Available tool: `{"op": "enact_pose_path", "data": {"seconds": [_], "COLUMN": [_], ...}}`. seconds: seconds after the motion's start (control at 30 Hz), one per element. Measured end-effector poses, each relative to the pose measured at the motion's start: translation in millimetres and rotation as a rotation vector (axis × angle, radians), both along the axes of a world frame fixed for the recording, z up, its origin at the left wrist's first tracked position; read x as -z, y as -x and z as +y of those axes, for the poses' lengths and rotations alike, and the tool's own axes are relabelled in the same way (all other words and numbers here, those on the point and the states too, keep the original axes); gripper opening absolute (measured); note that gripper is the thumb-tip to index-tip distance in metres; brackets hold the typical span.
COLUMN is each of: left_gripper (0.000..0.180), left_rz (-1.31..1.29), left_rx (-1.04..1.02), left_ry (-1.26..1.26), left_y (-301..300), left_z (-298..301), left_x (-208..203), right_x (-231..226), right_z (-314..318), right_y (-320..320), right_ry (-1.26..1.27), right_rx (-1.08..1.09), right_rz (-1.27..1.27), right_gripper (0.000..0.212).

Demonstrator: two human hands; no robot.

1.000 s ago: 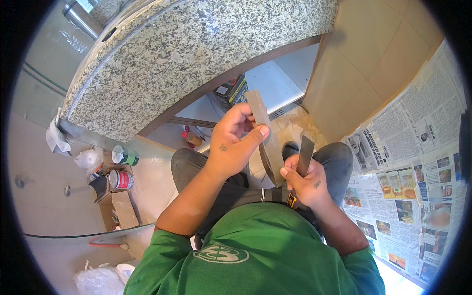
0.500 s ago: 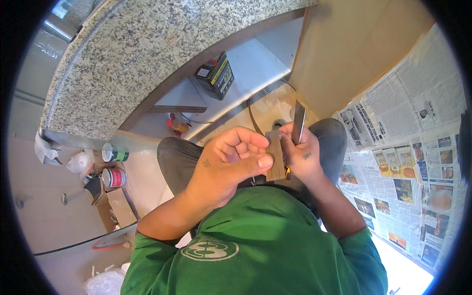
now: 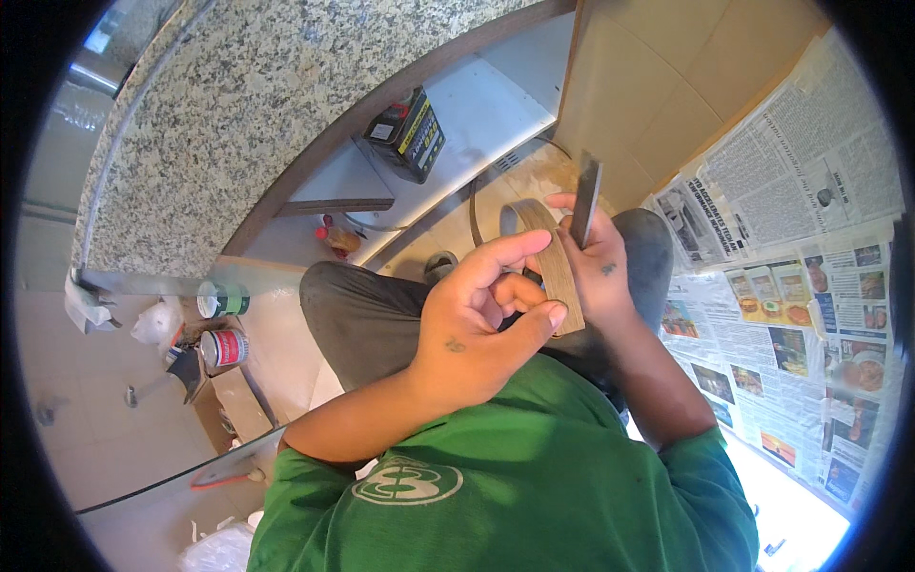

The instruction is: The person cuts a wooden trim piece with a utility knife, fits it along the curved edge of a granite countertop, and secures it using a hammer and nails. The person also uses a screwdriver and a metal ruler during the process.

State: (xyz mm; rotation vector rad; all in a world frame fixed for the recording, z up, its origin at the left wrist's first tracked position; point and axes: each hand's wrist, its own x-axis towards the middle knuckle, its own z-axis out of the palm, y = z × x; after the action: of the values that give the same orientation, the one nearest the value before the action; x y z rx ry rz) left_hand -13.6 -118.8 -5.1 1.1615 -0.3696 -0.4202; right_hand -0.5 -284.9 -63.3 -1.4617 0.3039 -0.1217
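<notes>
The left hand [image 3: 481, 329] sits just left of the right hand [image 3: 596, 276], the two touching around a strip of edge banding [image 3: 553, 262] that passes between them and curls ahead of the fingers. A flat blade [image 3: 585, 197] stands up from the right hand. Ahead of both hands lies a cabinet shelf [image 3: 477, 124] with a boxy container [image 3: 410, 133] on it, under a stone countertop [image 3: 248, 105]. Right of the right hand, newspaper sheets [image 3: 791, 286] cover the floor. Far left of the left hand stand two cans [image 3: 222, 324].
</notes>
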Motion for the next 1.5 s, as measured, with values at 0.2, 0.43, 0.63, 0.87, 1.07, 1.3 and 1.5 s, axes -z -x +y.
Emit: {"op": "enact_pose_path", "data": {"seconds": [0.2,0.43,0.63,0.87,1.07,1.3,1.5], "left_gripper": [0.070,0.083,0.091,0.069,0.022,0.012,0.015], "left_rz": [-0.027,-0.010,-0.082,0.253,0.400,0.246,0.188], "left_rx": [-0.111,-0.142,-0.222,-0.184,-0.136,-0.129,-0.092], "left_ry": [-0.037,0.021,0.009,0.071,0.073,-0.088,-0.118], "left_y": [-12,-19,-19,-26,-26,-23,-19], "left_z": [-3,-10,-11,-9,2,6,17], "left_x": [8,22,43,64,85,84,84], "right_x": [-5,-38,-34,-33,-35,-33,-37], "right_z": [-32,-53,-51,-44,-41,-50,-51], "right_y": [16,67,89,97,96,93,88], "right_ry": [-0.216,-0.100,-0.026,0.016,0.076,0.344,0.291], "right_rx": [-0.127,-0.386,-0.398,-0.429,-0.400,-0.472,-0.442], "right_rz": [-0.121,0.140,0.196,0.235,0.265,0.078,0.198], "right_gripper": [0.070,0.044,0.047,0.053,0.053,0.046,0.047]}}
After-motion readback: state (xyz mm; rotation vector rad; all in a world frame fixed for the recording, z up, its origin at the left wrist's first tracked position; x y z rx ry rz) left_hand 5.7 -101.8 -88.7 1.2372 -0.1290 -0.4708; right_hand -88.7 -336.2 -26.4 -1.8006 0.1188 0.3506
